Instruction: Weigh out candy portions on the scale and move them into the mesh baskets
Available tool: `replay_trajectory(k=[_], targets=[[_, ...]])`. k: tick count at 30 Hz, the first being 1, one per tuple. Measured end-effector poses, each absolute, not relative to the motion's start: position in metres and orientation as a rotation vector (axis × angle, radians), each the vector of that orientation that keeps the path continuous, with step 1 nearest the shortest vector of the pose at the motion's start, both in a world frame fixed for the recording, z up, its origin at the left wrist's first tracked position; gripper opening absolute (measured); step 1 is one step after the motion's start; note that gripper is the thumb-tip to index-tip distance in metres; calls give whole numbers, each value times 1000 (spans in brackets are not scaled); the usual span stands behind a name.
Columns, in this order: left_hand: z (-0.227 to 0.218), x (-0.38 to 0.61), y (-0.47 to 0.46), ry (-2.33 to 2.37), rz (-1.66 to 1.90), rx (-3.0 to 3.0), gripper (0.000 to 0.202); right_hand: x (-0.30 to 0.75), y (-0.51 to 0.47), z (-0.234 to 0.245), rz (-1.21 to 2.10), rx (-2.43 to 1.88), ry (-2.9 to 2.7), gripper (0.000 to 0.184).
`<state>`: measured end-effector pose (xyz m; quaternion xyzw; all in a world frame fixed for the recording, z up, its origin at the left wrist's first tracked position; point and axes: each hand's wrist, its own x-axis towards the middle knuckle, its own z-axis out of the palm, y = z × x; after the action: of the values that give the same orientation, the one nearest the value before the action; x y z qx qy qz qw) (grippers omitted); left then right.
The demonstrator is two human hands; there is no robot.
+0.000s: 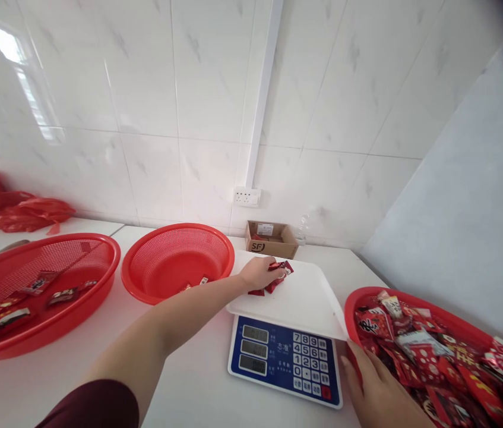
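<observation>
My left hand (258, 274) reaches over the white weighing tray (296, 297) with its fingers closed around small red snack packets (280, 275). Another red packet (256, 292) shows under that hand, on the tray. Below the tray, the blue keypad panel of the digital scale (284, 362) faces me; its three displays are too faint to read. My right hand (378, 383) is beside the scale's right edge, thumb and fingers apart, against the near rim of a red basket (353, 309). Many mixed snack packets (429, 351) fill this basket.
To the left stand a red mesh basket (177, 233) with a few packets and a larger one (111, 261) with several. Behind the scale are a small cardboard box (273, 246) and a clear plastic bottle (304, 229). Red plastic bags (24, 211) lie far left by the tiled wall.
</observation>
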<state>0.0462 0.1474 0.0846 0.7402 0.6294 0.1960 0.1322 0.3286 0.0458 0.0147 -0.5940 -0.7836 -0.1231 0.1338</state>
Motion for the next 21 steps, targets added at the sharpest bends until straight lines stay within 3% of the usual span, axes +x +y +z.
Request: replay_trajectory(k=[5, 10, 21], targets=[[86, 47, 151, 1818, 492, 2102, 33, 329, 46, 16, -371, -1709, -2242, 47], [88, 51, 149, 1831, 444, 2030, 50, 332, 46, 16, -389, -1534, -2326, 44], [95, 57, 144, 1723, 498, 1889, 61, 329, 43, 18, -412, -1611, -2256, 43]])
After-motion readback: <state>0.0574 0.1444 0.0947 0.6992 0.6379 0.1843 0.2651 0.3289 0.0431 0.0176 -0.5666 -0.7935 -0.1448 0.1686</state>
